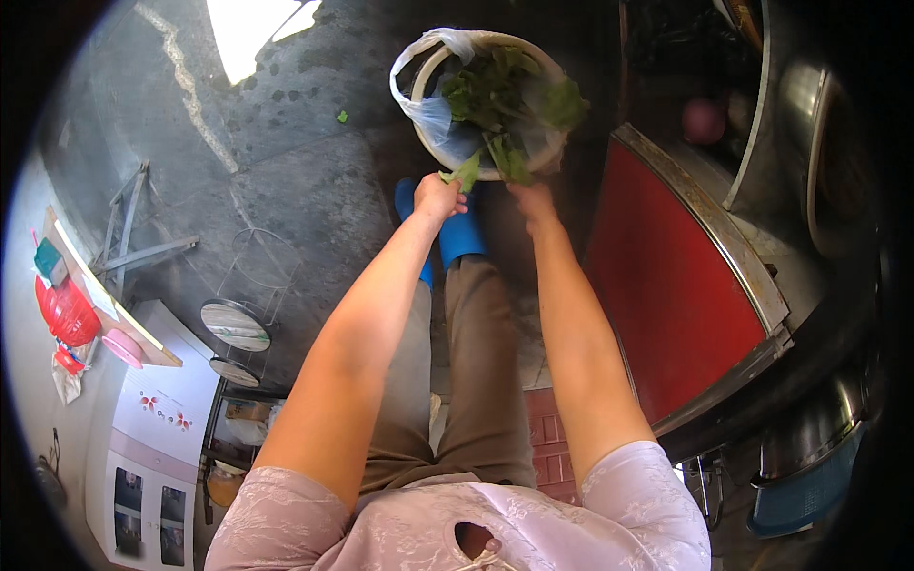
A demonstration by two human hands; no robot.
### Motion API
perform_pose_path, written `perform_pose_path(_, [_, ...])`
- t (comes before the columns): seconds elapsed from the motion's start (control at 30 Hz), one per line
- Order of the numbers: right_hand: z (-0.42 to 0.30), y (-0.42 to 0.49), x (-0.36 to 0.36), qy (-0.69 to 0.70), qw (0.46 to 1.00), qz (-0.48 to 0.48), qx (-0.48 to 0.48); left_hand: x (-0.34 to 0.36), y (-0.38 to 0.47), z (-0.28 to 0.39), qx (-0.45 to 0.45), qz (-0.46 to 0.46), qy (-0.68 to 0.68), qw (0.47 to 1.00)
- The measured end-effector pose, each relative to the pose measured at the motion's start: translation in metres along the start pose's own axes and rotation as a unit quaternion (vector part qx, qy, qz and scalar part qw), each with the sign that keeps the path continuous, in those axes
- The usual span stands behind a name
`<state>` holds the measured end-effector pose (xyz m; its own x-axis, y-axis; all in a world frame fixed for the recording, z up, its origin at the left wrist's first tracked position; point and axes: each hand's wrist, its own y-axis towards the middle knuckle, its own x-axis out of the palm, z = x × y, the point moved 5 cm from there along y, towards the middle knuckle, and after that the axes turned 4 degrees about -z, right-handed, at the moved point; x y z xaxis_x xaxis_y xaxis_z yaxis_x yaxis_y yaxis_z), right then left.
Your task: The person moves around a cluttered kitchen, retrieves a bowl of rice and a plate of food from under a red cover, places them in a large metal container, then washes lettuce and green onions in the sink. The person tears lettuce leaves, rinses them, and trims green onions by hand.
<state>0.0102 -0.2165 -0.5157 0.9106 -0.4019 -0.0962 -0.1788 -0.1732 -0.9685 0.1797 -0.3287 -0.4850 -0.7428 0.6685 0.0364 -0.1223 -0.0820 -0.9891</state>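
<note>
A round bin (421, 78), lined with a translucent plastic bag (430, 118), stands on the floor just beyond my feet. Dark green leafy vegetables (493, 89) fill it, and some leaves reach over its right rim. At the near rim, my left hand (437, 196) holds a pale green leaf (465, 171) between its fingers. My right hand (534, 203) is beside the rim with its fingers around the lower end of another green leaf (508, 158). Blue footwear (460, 235) shows below and between my hands.
A small leaf scrap (343, 116) lies on the dark floor. Right of me is a red panel (671, 285) with a worn metal edge. Round-topped stools (235, 325), a wooden board table (107, 292) and a white cabinet (161, 400) stand left. A blue basket (803, 492) sits lower right.
</note>
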Motion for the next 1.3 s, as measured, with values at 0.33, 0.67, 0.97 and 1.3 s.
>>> perform_pose_path(0.33, [-0.124, -0.018, -0.062, -0.261, 0.897, 0.205, -0.291, -0.019, -0.026, 0.132, 0.276, 0.164, 0.351, 0.88])
perform_pose_path(0.67, [-0.169, 0.013, -0.07, -0.032, 0.911, 0.199, -0.361, -0.134, 0.076, 0.098, 0.023, 0.123, -0.193, 0.973])
perform_pose_path(0.97, [-0.094, 0.012, -0.081, -0.233, 0.912, 0.271, -0.203, -0.104, -0.018, 0.118, 0.306, 0.094, -0.179, 0.93])
perform_pose_path(1.3, [-0.071, -0.038, -0.087, -0.066, 0.915, 0.326, -0.229, -0.03, -0.098, 0.099, 0.331, -0.016, -0.143, 0.933])
